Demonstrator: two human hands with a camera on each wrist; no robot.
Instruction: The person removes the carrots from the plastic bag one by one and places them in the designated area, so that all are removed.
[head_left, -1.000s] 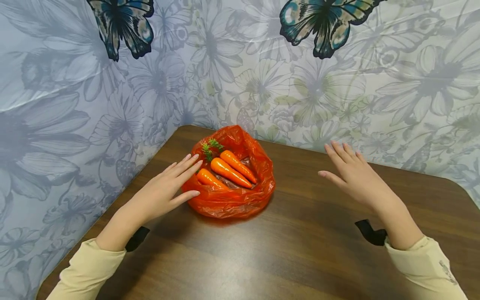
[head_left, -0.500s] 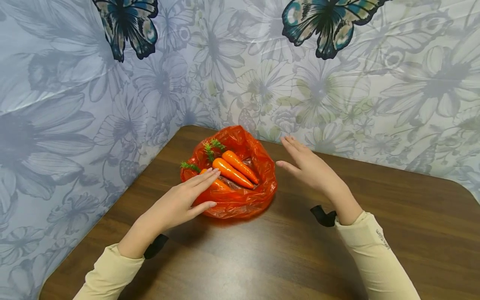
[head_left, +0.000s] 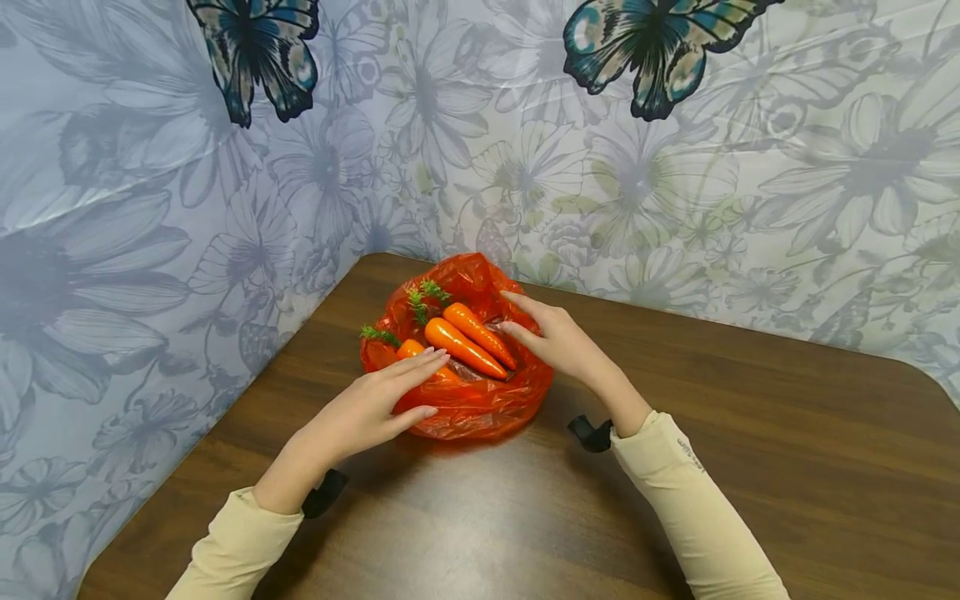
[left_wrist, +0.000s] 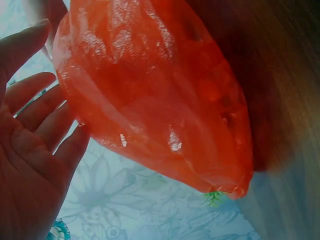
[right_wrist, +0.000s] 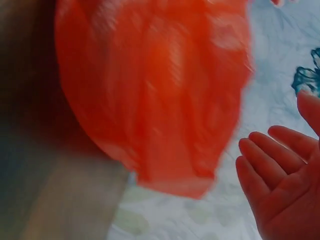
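Here's the red plastic bag [head_left: 480,417], sitting on the far part of the brown wooden table [head_left: 480,533], its crinkled mouth gaping upward. Three carrots inside: the upper carrot [head_left: 480,335] and the middle carrot [head_left: 459,343] lie side by side, points toward the right, and the lower carrot [head_left: 410,349] sits nearest the left hand [head_left: 367,408], which partly covers it.

That left hand hovers over the near-left rim, fingers straight, thumb spread away. The right hand [head_left: 562,337] is at the right rim, fingers extended, thumb apart, pinching nothing. From the head, contact can't be judged on either side.

Over to the left wrist: fingertips meet the bag's outline, though touch is unclear, and a green sprig [left_wrist: 213,198] pokes past the rim. The right wrist view has a gap between fingers and bag, the plastic blurred, its contents only a vague orange glow.

Behind, the flowered wall covering [head_left: 450,125] carries two butterflies, the left butterfly [head_left: 255,58] and right butterfly [head_left: 652,50], both cut off at the top.
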